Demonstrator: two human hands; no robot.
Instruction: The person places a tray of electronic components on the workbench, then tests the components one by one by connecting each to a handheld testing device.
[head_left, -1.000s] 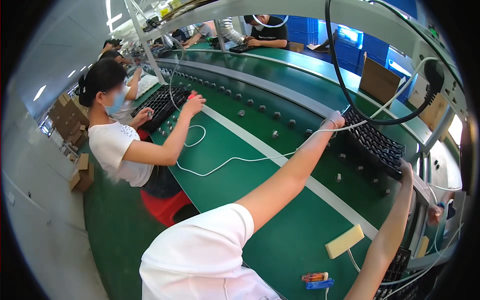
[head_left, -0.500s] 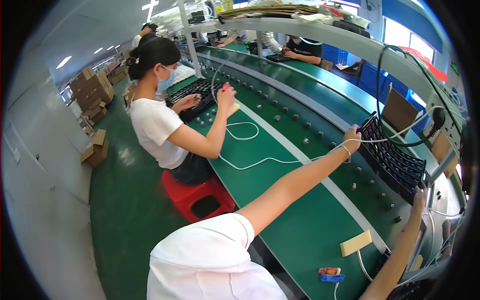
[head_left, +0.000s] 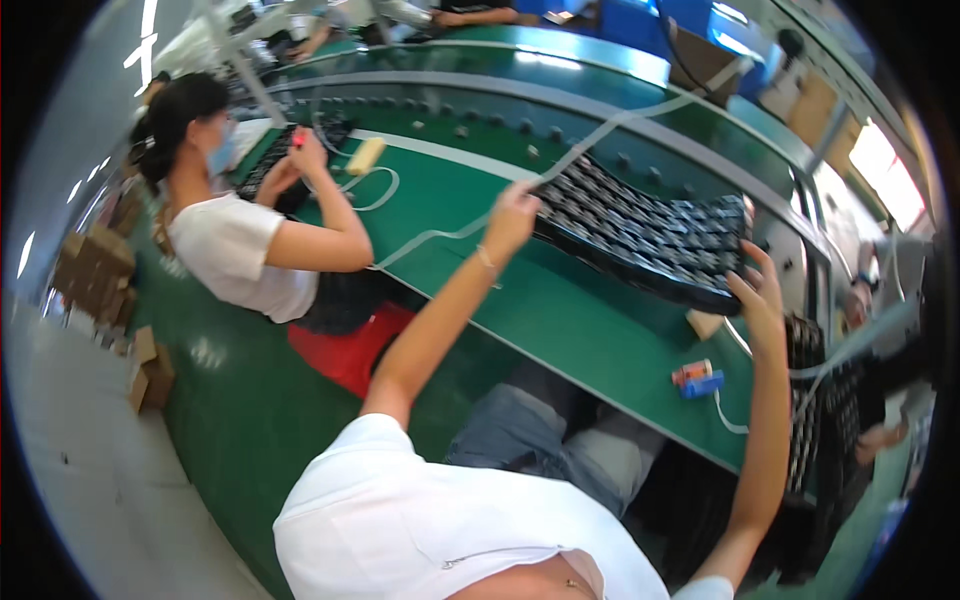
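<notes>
A long black tray [head_left: 640, 232] with rows of small dark cells hangs tilted above the green bench [head_left: 600, 345]. My left hand [head_left: 513, 216] is closed on its left end, and my right hand [head_left: 757, 290] grips its right end. What fills the cells is too blurred to make out. A white cable [head_left: 590, 142] runs across close to my left hand. Below my right hand, a cream block [head_left: 705, 322] lies on the bench, partly hidden by the tray. Nearer to me is a small orange-and-blue item [head_left: 697, 379] with a white cable.
At the left a co-worker in a white top [head_left: 255, 230] sits on a red stool [head_left: 350, 345], hands at another black tray [head_left: 270, 165]. Small metal parts [head_left: 461, 132] stand along the belt beyond the bench. More black trays [head_left: 805, 400] are stacked at my right.
Both hands have drawn the tray from the belt's far side toward me, over the bench. The view has turned, so the co-worker appears farther left.
</notes>
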